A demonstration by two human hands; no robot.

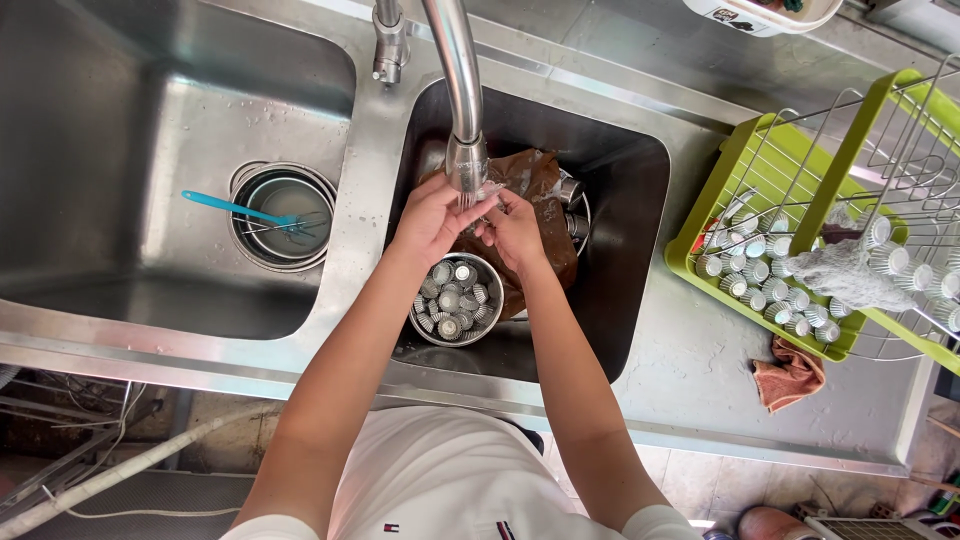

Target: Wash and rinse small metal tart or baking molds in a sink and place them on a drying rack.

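Moulds: small fluted metal cups piled in a round steel bowl point(456, 300) in the right basin, just below both hands. Far left, left basin holds nested pans with a teal-handled whisk point(240, 210). Left hand point(428, 218) and right hand point(512, 230) meet under the faucet head point(466, 160); fingers bunched together around something small in the stream, can't tell what. Judgement: keep the item directly under the flow, turn it so ridges rinse, hold over the bowl in case it slips. Right: green drying rack point(745, 150) with rinsed cups, brown cloth point(790, 375) on desk.
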